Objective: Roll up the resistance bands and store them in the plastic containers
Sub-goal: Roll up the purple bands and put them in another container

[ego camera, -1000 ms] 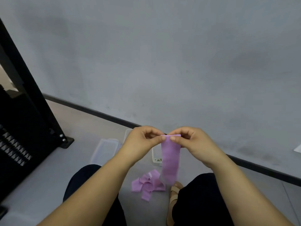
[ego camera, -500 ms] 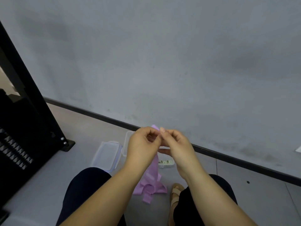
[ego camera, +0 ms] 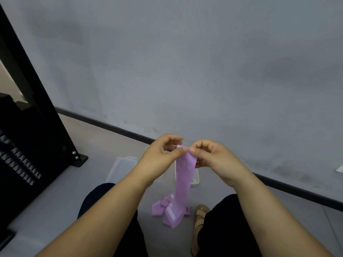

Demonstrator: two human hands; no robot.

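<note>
Two hands in head view: left hand [ego camera: 157, 157] and right hand [ego camera: 217, 160], each grip pinching the top edge of a purple band [ego camera: 182, 182] that hangs to the pile [ego camera: 160, 209] on the floor. Containers [ego camera: 122, 166] lie behind. Risk: the slack band could slip from the pinch or start rolling crooked.

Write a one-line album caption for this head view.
Left hand and right hand pinch the top of a purple resistance band that hangs to the floor, plastic containers behind it.
</note>
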